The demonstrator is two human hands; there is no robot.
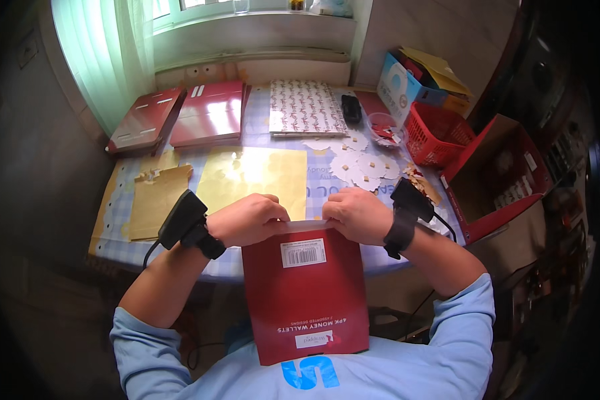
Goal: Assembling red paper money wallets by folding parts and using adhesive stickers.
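Note:
A flat red printed cardboard piece (pixel 305 295) with a barcode label hangs over the table's near edge, its lower end against my shirt. My left hand (pixel 252 216) pinches its pale top edge near the left corner, and my right hand (pixel 357 215) pinches the same edge near the right corner. Just beyond my hands lies a yellow sheet (pixel 260 172) with rows of round marks. Left of it are brown paper envelopes or sheets (pixel 160 200). White scalloped paper pieces (pixel 365 165) with small tan squares lie beyond my right hand.
Red card stacks (pixel 147 117) (pixel 210 112) stand at the back left, beside a patterned white stack (pixel 307 107). To the right are a black object (pixel 351 108), a clear tub (pixel 385 131), a red plastic basket (pixel 437 135), a blue box (pixel 402 85) and an open red box (pixel 500 175).

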